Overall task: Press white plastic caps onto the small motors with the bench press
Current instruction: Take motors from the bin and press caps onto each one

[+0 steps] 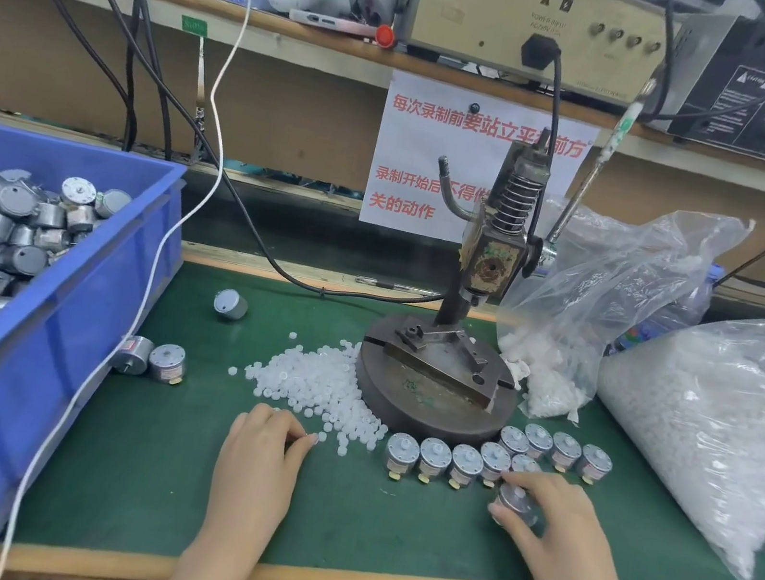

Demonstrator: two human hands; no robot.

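1. Gripping one motor (518,502) between thumb and curled fingers, the right hand (550,515) holds it low over the green mat (380,532). A row of motors (468,463) stands just beyond its fingertips.
2. The left hand (266,442) rests at the near edge of the loose pile of white caps (324,386), which spreads ahead of its knuckles. Its fingers are curled with the tips drawn together; whether a cap is already pinched there cannot be told.
3. The step in hand looks like pairing one cap with one motor. Pick a single cap, not a cluster, and bring it across to the right hand's motor.
4. Turn the motor so its shaft end faces up, then seat the cap squarely before any pressing.
5. The bench press (443,386) stands forward of both hands, nearer the right. Set the motor flat against the stop on its base, directly under the ram.
6. A tilted cap would likely go on crooked, so check that it sits level first.
7. Draw the fingers back toward the body before pulling the lever.
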